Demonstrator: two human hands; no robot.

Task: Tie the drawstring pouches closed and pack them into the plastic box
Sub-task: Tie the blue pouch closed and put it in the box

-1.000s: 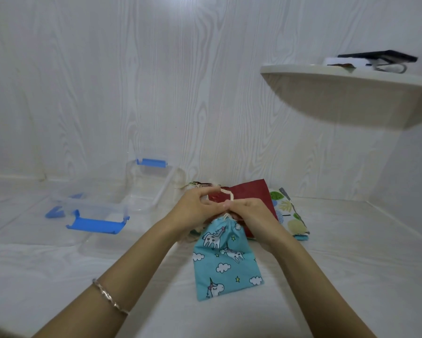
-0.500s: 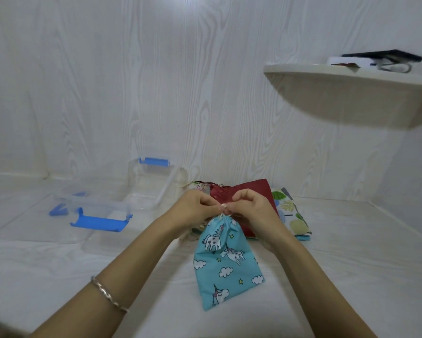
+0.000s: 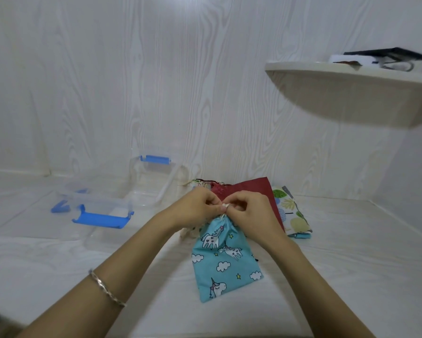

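A blue unicorn-print drawstring pouch [image 3: 224,262] lies on the white surface in front of me, its gathered neck pointing away. My left hand [image 3: 195,207] and my right hand [image 3: 250,211] meet just above that neck, both pinching the pale drawstring [image 3: 224,206] between fingertips. Behind my hands lie a dark red pouch [image 3: 251,189] and a leaf-print pouch [image 3: 291,215]; a further patterned pouch [image 3: 200,182] peeks out, mostly hidden. The clear plastic box [image 3: 153,184] with a blue clasp stands to the left.
The box's clear lid [image 3: 100,206] with blue clasps lies left of the box. A white corner shelf [image 3: 351,76] juts out at the upper right with dark and white items on it. Wood-grain walls close the space behind and to the right.
My fingertips have drawn closer together on the drawstring above the pouch neck. The pouch has stayed almost in place.
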